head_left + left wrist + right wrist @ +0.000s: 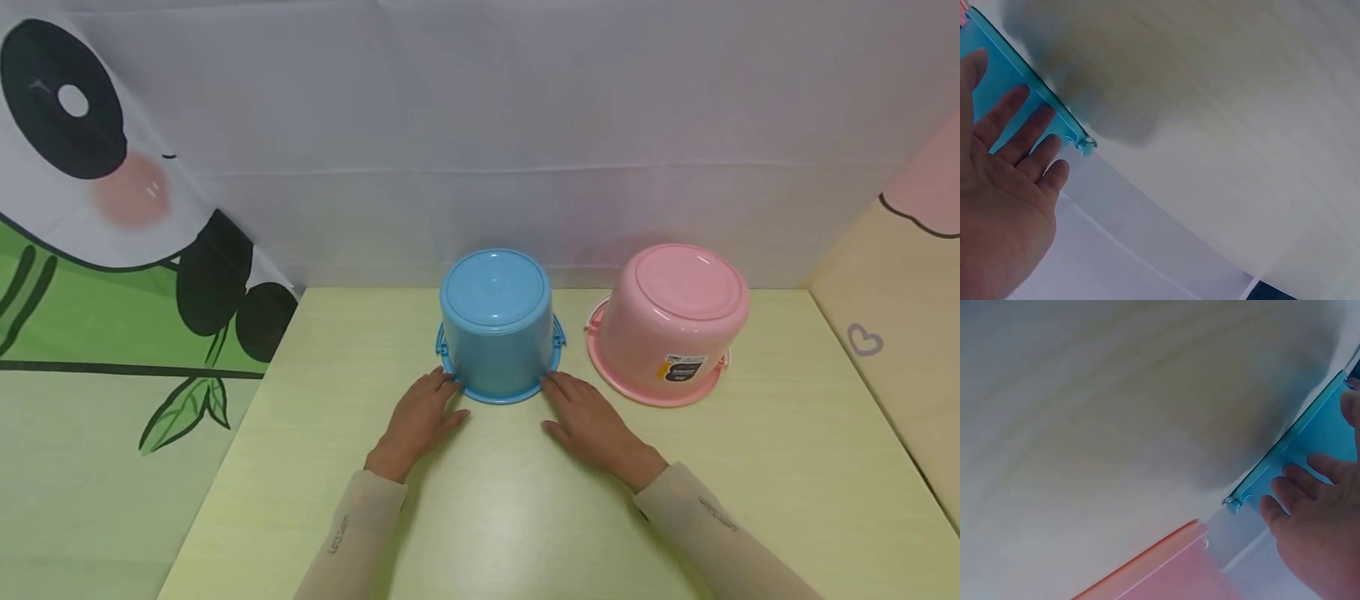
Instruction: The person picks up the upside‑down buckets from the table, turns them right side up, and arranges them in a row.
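Note:
A blue bucket (496, 333) stands upside down on the table, its rim down and its round base up. My left hand (422, 417) is at the bucket's left front rim, fingers extended and thumb apart. On the other side my right hand (592, 425) reaches the right front rim with extended fingers. In the left wrist view, the left fingers lie in front of the blue wall (1004, 81). The right wrist view has the right fingers close to the blue rim (1291, 434). Whether either hand presses the bucket, I cannot tell.
To the right, a pink bucket (667, 333) with a label also stands upside down, slightly apart from the blue one. Behind both rises a white cloth wall (495, 125). Printed panels flank the pale table (495, 517) on both sides.

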